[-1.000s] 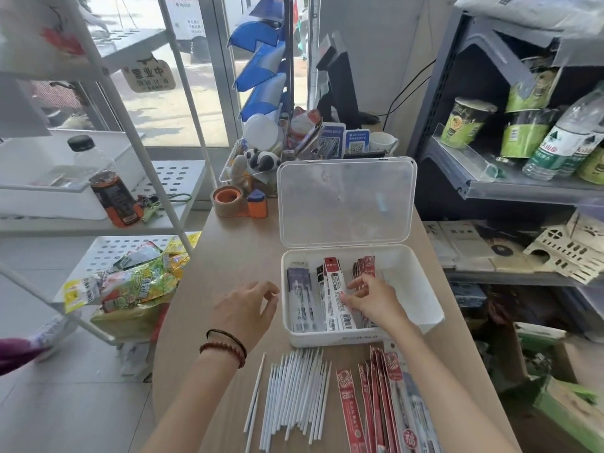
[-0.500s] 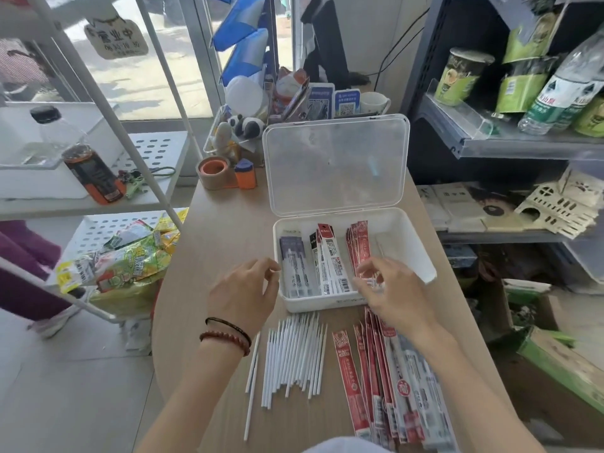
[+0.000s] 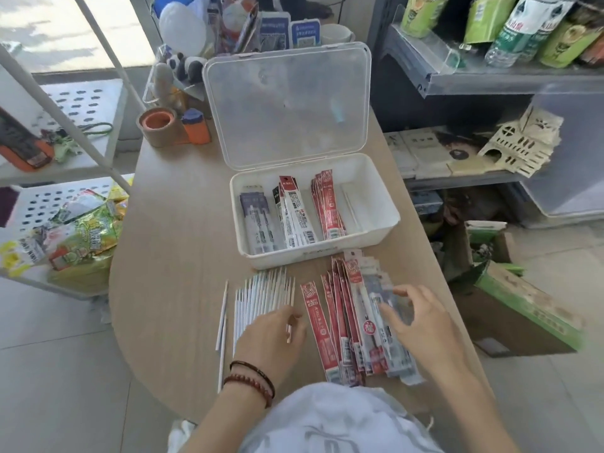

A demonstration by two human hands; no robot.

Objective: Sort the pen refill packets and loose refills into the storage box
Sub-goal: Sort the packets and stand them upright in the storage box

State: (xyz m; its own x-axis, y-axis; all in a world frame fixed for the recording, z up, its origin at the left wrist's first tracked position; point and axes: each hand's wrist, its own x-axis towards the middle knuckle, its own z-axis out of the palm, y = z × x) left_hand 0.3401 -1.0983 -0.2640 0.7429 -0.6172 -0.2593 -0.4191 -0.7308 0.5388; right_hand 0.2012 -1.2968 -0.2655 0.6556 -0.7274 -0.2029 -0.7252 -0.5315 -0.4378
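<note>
I am viewing the work area through the head camera. The storage box (image 3: 376,230) is sitting on the wooden table (image 3: 176,256) with its clear lid (image 3: 287,103) standing upright at the far side. Inside, three groups are lying lengthwise: grey-blue packets (image 3: 258,220) at the left, white packets with red tops (image 3: 292,217) in the middle, and red packets (image 3: 328,207) to their right. The right end of the box is showing bare floor. The loose refills (image 3: 261,295) are lying in a row on the table just in front of the box, and a fan of unsorted packets (image 3: 340,325) is lying beside them to the right. The left hand (image 3: 271,338) is resting palm down on the near ends of the loose refills; I cannot tell whether its bent fingers are gripping any. The right hand (image 3: 421,328) is hanging over the right edge of the fan, fingers spread wide and holding nothing.
</note>
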